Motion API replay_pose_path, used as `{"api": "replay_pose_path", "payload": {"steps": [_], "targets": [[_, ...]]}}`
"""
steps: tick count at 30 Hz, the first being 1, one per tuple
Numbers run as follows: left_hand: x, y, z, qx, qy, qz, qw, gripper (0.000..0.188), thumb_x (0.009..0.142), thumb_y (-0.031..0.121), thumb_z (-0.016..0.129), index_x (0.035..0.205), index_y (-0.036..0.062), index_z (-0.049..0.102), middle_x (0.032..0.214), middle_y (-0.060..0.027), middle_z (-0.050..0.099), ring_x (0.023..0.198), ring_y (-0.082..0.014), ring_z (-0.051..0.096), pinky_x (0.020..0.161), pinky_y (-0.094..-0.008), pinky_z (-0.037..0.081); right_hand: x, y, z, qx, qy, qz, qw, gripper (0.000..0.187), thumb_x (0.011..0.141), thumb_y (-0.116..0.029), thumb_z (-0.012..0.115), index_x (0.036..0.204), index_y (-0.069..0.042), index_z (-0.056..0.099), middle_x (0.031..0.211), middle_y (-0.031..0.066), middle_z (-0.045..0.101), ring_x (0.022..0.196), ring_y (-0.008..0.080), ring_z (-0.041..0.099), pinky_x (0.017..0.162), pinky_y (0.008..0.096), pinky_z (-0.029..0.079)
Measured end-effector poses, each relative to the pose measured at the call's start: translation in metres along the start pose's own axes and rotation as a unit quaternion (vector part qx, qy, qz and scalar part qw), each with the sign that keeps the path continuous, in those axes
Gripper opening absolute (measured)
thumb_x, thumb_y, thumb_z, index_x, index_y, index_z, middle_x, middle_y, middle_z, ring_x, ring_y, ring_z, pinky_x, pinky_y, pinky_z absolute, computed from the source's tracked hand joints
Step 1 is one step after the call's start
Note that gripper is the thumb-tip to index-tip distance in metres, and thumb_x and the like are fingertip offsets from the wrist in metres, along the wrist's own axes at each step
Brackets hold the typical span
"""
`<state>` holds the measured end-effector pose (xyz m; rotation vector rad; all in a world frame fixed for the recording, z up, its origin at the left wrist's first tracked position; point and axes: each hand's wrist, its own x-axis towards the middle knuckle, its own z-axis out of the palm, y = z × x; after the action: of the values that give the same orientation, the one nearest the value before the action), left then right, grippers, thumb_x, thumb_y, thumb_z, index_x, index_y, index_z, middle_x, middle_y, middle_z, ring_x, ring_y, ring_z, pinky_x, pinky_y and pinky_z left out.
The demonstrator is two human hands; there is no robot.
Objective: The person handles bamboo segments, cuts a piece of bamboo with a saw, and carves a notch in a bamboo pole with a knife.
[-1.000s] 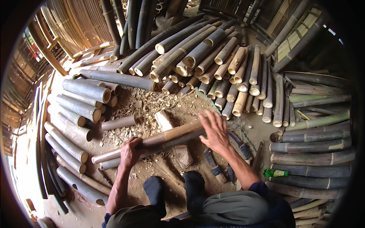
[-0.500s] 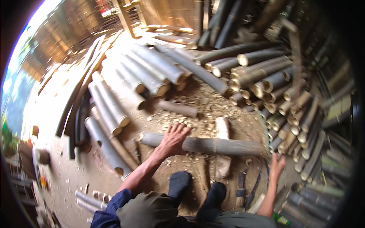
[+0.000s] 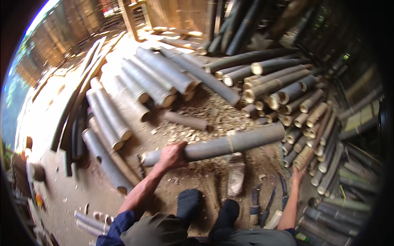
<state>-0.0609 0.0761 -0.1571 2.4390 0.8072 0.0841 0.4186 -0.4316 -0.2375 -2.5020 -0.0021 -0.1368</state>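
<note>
My left hand (image 3: 172, 155) is closed round the left part of a thick grey bamboo pole (image 3: 217, 146). The pole slants up to the right, its right end raised, across a pale wooden block (image 3: 236, 176) on the ground. Out to the right, my right hand (image 3: 298, 174) has its fingers round the near end of a short bamboo piece (image 3: 305, 156) at the edge of a stack. Between my feet and that hand lie a broad-bladed tool (image 3: 255, 201) and two dark knives (image 3: 268, 207).
Stacked cut bamboo (image 3: 279, 84) fills the right side. Several thick bamboo poles (image 3: 154, 80) lie in sunlight beyond the pole. Wood chips (image 3: 217, 115) and a loose short bamboo piece (image 3: 186, 120) cover the ground ahead. A notched bamboo pole (image 3: 104, 160) lies left.
The pole's right end has risen and swung away from me. My left hand has closed round the pole from lying spread on it. My right hand has closed on a bamboo piece.
</note>
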Motion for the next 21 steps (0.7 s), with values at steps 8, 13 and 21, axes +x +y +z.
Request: {"api": "replay_pose_path", "payload": {"steps": [8,13,21], "targets": [[-0.003,0.075,-0.054,-0.384,-0.058,-0.035,0.921,0.096,0.061,0.045,0.095,0.136,-0.0027,0.059,0.113,-0.0179,0.073,0.104,-0.0273,0.071,0.092,-0.0422,0.057,-0.147,-0.175,-0.038,0.109,-0.058,-0.205,0.971,0.078,0.092,-0.038,0.075,0.152,-0.001,0.042,0.132,0.0233,0.057,0.124,0.0412,0.056,0.110,0.0527,0.044],[0.016,0.155,-0.042,-0.512,-0.101,0.018,0.853,0.102,0.076,0.042,0.089,0.152,-0.0061,0.042,0.132,-0.0225,0.064,0.118,-0.0290,0.066,0.103,-0.0427,0.054,-0.292,-0.229,0.001,0.357,-0.654,-0.102,0.659,0.114,0.086,-0.042,0.088,0.168,-0.013,0.015,0.151,0.0123,0.044,0.134,0.0265,0.050,0.113,0.0459,0.043],[0.026,0.174,-0.011,-0.410,-0.167,0.125,0.888,0.093,0.098,0.050,0.071,0.164,0.0000,0.029,0.167,-0.0243,0.034,0.156,-0.0377,0.032,0.124,-0.0536,0.034,-0.212,-0.289,-0.024,0.441,-0.258,-0.064,0.857,0.085,0.075,-0.049,0.079,0.139,0.000,0.052,0.114,0.0139,0.064,0.100,0.0258,0.066,0.084,0.0407,0.059]]}}
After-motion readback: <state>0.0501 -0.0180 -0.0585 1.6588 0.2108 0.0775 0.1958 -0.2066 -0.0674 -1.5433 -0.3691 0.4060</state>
